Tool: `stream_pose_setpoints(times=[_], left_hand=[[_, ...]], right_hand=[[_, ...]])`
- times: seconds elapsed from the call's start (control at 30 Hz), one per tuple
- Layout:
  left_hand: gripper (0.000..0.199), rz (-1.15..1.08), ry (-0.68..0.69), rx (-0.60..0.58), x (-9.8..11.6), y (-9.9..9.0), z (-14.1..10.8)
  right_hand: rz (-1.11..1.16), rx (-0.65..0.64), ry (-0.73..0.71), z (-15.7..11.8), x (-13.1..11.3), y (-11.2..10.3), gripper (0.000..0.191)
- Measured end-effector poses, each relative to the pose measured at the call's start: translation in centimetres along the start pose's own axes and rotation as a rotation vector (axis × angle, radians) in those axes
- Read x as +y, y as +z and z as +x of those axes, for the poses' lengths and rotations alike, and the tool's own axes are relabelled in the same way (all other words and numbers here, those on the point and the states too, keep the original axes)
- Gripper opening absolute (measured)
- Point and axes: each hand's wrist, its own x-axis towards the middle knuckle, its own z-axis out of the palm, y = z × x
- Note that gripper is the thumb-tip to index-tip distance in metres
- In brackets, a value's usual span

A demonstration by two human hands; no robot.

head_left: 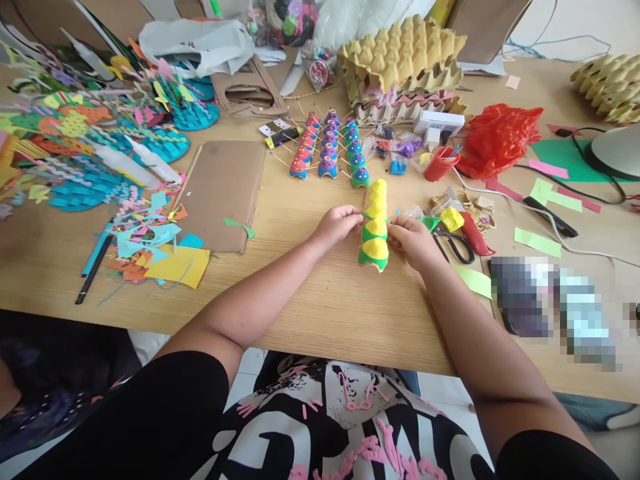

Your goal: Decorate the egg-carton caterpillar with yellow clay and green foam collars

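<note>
A strip of egg-carton cups [375, 250], yellow on top and green round the lower edges, is between my hands over the table's front part. My left hand [341, 225] is closed, its thumb and fingertips pinching the strip's left side. From the right, my right hand [413, 239] is also closed in a pinch at the strip's edge, where a small bit of green shows by the fingertips. Just beyond stand three finished-looking strips: a red-and-blue one [299, 167], a purple one [328, 165] and a blue-and-green one [359, 175], with pins sticking out.
Black-handled scissors [463, 248], a red-handled tool [475, 233] and yellow clay [451, 219] lie right of my right hand. Stacked egg trays [400, 57] stand behind. A cardboard sheet [220, 193], paper scraps [175, 263] and glue bottles [153, 160] are at left.
</note>
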Motion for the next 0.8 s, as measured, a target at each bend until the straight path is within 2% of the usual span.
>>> stream_pose_setpoints(times=[0.13,0.3,0.47,0.6,0.7,0.8], left_hand=[[0.006,-0.307,-0.077,-0.050,0.5,0.4,-0.6],[0.004,-0.466,-0.103,-0.175,0.1,-0.1,-0.8],[0.012,-0.507,-0.137,-0.277,0.1,-0.1,-1.1],[0.010,-0.506,-0.123,-0.236,0.3,-0.1,-1.1],[0.012,-0.465,-0.081,-0.206,0.2,-0.4,-0.8],[0.017,-0.444,-0.042,-0.211,0.1,-0.9,-0.4]], right_hand=[[0.075,0.003,-0.026,0.0,0.2,0.1,0.038],[0.061,-0.026,-0.092,-0.2,0.5,0.2,0.037],[-0.104,-0.003,-0.201,0.0,1.1,0.1,0.032],[-0.107,-0.030,-0.292,0.1,0.9,-0.4,0.029],[-0.109,-0.069,-0.303,0.1,0.7,-0.8,0.041],[-0.165,-0.024,-0.310,0.1,0.6,-0.9,0.040]])
